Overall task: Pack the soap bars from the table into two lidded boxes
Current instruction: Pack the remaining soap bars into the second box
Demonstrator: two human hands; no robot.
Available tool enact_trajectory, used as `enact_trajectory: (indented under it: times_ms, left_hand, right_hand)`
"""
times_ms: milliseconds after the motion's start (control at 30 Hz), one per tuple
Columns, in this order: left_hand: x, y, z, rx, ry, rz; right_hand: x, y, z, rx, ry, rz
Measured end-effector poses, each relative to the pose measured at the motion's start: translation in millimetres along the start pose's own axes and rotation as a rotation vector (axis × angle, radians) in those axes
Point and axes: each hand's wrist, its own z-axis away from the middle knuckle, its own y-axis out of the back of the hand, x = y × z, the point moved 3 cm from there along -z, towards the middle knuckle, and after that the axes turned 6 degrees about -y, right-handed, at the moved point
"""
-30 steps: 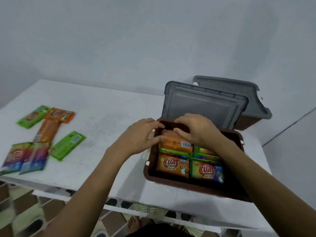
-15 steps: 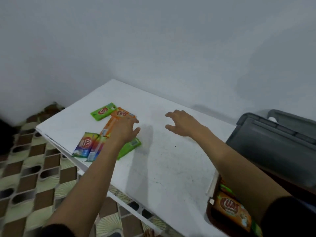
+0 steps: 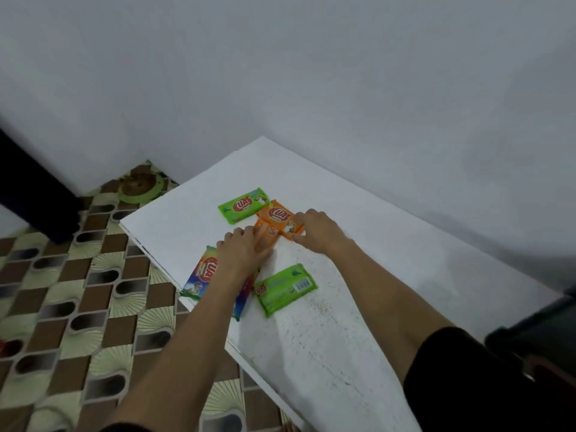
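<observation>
A white, speckled table point(image 3: 327, 322) stands in the corner of plain pale grey walls point(image 3: 280, 73). The floor point(image 3: 62, 307) has brown and cream patterned tiles. A dark blurred shape point(image 3: 31, 188) stands at far left.

On the white surface point(image 3: 327, 322) an orange soap bar point(image 3: 278, 216) lies logo up. Just left of it sits a logo-up green bar point(image 3: 243, 205). Against its near side, a 2nd orange bar point(image 3: 270, 232) lies under the flat fingers of the left grip point(image 3: 246, 254). The right grip point(image 3: 318, 229) touches the orange soap bar's right edge with bent fingertips (pinching or not, unclear). Nearer than it lie 2 rainbow bars point(image 3: 202, 272) and a barcode-up green bar point(image 3: 285, 288).
</observation>
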Motion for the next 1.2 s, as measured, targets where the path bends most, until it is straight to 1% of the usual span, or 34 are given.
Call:
enact_trajectory:
  times_ms: [100, 200, 400, 633, 867, 1067, 1200]
  left_hand:
    - [-0.8, -4.4, -1.6, 0.055, -0.004, 0.041]
    - [-0.8, -8.0, -1.6, 0.083, -0.009, 0.072]
    - [-1.1, -7.2, -4.3, 0.079, -0.014, 0.104]
    - [16.0, 5.0, -5.2, 0.042, -0.043, 0.067]
    - [58.1, 22.9, 4.7, 0.027, -0.218, 0.052]
    - [110.2, 32.1, 32.7, 0.003, -0.413, 0.035]
    - [152.6, 39.4, 60.4, 0.005, -0.562, 0.066]
  right_hand:
    - [-6.7, -10.8, -12.2, 0.003, -0.001, -0.027]
    - [-11.5, -18.1, -18.8, 0.056, -0.003, -0.069]
    - [-10.2, -18.7, -21.6, 0.101, -0.046, -0.132]
    - [19.4, 9.9, 5.0, 0.130, -0.073, -0.038]
    - [66.8, 48.4, 76.5, 0.229, -0.106, -0.003]
    - [111.8, 64.9, 163.8, 0.307, -0.156, -0.024]
    - [135.0, 73.3, 227.1, 0.350, -0.162, -0.044]
